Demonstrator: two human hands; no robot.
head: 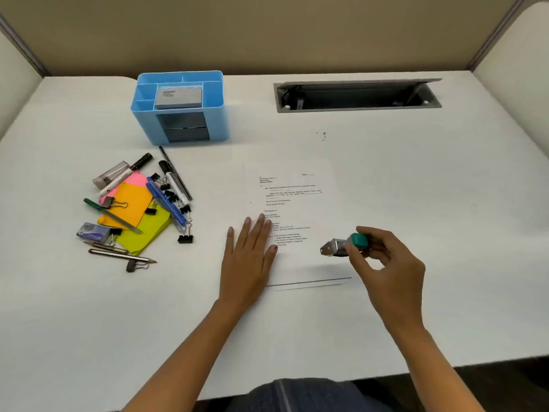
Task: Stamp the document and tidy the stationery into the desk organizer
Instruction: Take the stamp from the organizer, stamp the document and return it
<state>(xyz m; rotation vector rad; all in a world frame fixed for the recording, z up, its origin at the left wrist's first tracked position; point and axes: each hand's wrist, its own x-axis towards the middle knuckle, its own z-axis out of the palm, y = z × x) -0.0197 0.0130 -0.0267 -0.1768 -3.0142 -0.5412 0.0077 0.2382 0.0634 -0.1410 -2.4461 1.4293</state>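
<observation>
head view: right hand [389, 263] fingers clamped on blurred stamp [344, 245], left hand [249, 257] flat, fingers apart, on document [297, 197]

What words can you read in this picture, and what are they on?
Nothing reads clearly enough to quote.
Document: many lines of printed text, all too small and blurred to read.
Grey box in the blue organizer: one bold word on top with smaller lines beneath, too blurred to make out.
Small purple packet in the stationery pile: some print, unreadable.
Stamp in the right hand: no text visible.
</observation>
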